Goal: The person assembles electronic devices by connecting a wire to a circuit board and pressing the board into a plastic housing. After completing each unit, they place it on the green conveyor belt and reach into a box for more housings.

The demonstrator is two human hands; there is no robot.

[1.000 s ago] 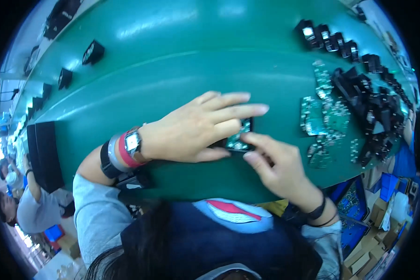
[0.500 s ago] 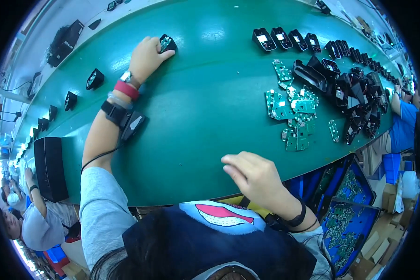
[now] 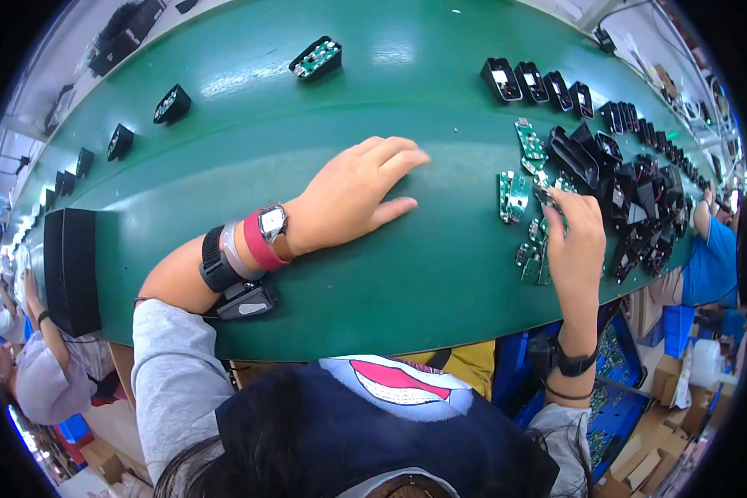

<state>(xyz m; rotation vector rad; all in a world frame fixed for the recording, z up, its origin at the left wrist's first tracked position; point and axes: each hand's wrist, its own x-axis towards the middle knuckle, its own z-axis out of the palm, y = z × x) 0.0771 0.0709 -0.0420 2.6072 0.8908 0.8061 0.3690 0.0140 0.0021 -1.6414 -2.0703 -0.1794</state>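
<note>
My left hand (image 3: 357, 195) hovers over the green table with fingers stretched out and thumb apart, holding nothing. At the right, my right hand (image 3: 575, 228) reaches into a loose pile of green circuit boards (image 3: 516, 199). Its thumb and fingers pinch the edge of one circuit board (image 3: 544, 196), partly hidden by the fingers. Beyond my left hand, a black plastic housing (image 3: 317, 60) with a green board inside lies alone on the table. Beside the pile, a heap of black housings (image 3: 639, 195) sits to the right of my right hand.
Black housings with boards (image 3: 173, 104) stand spaced along the far left. More open housings (image 3: 533, 81) line the far right. A long black box (image 3: 70, 270) stands at the left edge. Blue bins of boards (image 3: 618, 415) sit below the table. Co-workers (image 3: 710, 257) are at both sides.
My left hand has let go of the far housing and drawn back toward the middle. My right hand has moved from the near edge to the board pile and closed on a board.
</note>
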